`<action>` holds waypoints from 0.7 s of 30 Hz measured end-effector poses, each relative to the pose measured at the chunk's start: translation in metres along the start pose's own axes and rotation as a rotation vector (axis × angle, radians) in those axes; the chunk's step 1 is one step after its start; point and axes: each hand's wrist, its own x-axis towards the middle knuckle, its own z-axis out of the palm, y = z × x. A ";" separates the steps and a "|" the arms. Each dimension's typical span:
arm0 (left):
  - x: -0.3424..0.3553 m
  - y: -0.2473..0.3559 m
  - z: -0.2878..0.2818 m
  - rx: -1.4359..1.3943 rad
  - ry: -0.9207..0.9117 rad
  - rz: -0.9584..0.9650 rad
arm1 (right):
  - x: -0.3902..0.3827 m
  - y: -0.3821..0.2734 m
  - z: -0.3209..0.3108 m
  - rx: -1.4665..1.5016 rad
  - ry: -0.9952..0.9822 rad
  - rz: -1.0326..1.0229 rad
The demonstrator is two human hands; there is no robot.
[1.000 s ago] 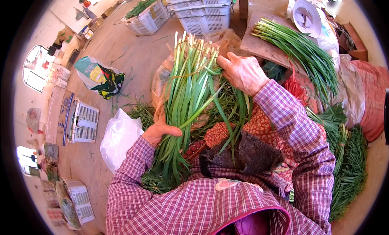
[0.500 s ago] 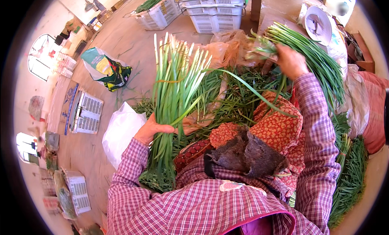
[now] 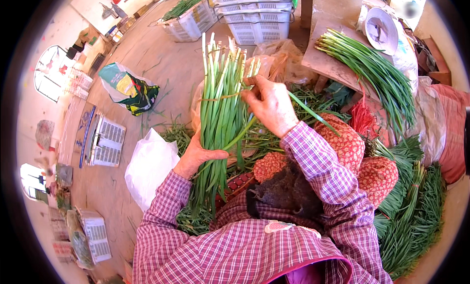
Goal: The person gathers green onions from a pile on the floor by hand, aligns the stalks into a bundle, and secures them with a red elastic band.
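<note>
A bunch of long green leafy stalks with pale ends (image 3: 220, 98) stands upright in my left hand (image 3: 196, 154), whose fingers are wrapped round its lower part. My right hand (image 3: 269, 105) pinches stalks at the upper right edge of the bunch, near a thin tie around it. A single long leaf (image 3: 313, 115) angles out to the right behind my right hand. Loose greens (image 3: 181, 137) lie below the bunch, beside an orange-tinted plastic bag (image 3: 284, 58) and a red floral cloth (image 3: 372, 176) over my lap.
A board (image 3: 318, 58) at upper right bears another bunch (image 3: 364, 66). Greens (image 3: 411, 225) are piled at lower right. A white bag (image 3: 151, 166), a printed sack (image 3: 129, 90), stacked white crates (image 3: 252, 22) and a crate with greens (image 3: 188, 22) stand around me.
My right hand swung out to the upper right with some stalks, then came back left and down to the bunch, without that clump. My left hand shifted slightly right with the bunch.
</note>
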 end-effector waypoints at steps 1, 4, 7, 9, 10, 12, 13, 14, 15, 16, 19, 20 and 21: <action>-0.001 0.000 -0.002 0.002 0.001 -0.019 | 0.004 0.006 0.000 -0.097 0.081 -0.098; -0.004 -0.004 -0.009 0.003 -0.001 -0.021 | 0.014 0.023 -0.012 -0.141 0.071 -0.121; -0.007 -0.002 -0.006 0.022 0.005 0.022 | 0.029 0.052 -0.058 -0.399 0.218 -0.135; -0.007 0.001 -0.006 0.042 0.024 0.051 | 0.032 0.065 -0.088 -0.692 0.112 -0.005; -0.006 0.001 -0.009 0.033 0.015 -0.025 | 0.029 0.068 -0.086 -0.655 0.009 0.059; -0.005 -0.004 -0.012 0.024 0.011 -0.105 | 0.018 0.055 -0.072 -0.502 -0.107 0.097; -0.005 -0.009 -0.011 0.016 0.037 -0.052 | 0.015 0.030 -0.056 -0.391 -0.119 0.071; -0.003 -0.014 -0.009 0.007 0.055 0.001 | 0.012 0.011 -0.044 -0.284 -0.122 0.086; -0.001 -0.018 -0.008 0.010 0.052 0.001 | 0.011 -0.005 -0.033 -0.175 -0.120 0.098; 0.003 -0.020 -0.006 0.053 0.057 0.036 | 0.011 -0.012 -0.023 -0.206 -0.109 0.096; 0.007 -0.016 0.001 0.108 0.040 0.069 | 0.014 0.004 -0.002 -0.292 -0.007 0.008; 0.007 -0.015 0.001 0.140 0.046 0.059 | 0.015 0.013 0.002 -0.338 0.048 -0.066; 0.006 -0.016 0.000 0.157 0.051 0.054 | 0.017 0.017 0.003 -0.380 0.102 -0.141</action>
